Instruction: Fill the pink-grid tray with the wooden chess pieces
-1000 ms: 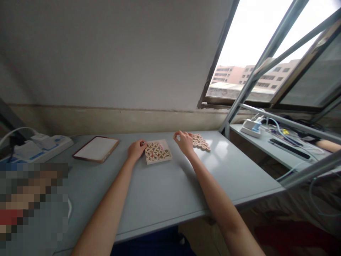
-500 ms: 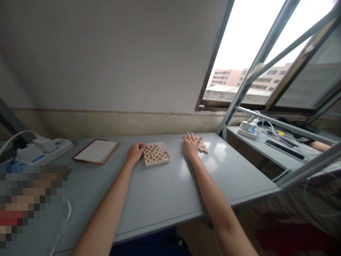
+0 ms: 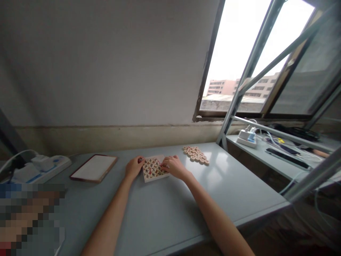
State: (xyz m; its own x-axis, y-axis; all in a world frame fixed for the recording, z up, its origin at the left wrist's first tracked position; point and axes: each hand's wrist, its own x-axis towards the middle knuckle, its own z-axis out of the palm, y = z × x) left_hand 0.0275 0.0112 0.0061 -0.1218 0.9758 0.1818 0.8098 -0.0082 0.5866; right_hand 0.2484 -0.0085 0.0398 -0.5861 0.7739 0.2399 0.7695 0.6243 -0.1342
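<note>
Left grip (image 3: 134, 167) curled against left edge of box (image 3: 152, 170). Right grip (image 3: 174, 166) lies over box's right part, fingertips on pieces (image 3: 150, 166) inside; pinching or not, unclear. Box sits between both grips on grey surface (image 3: 165, 209). Loose discs (image 3: 195, 155) in flat cluster beyond right grip, to its right, apart from it. Tray (image 3: 93, 168) left of left grip, flat, white face up. Power strip (image 3: 39, 166) farther left. Window (image 3: 239, 71) above, right of right grip; charger (image 3: 246, 137) on side surface (image 3: 277, 164) below it.
</note>
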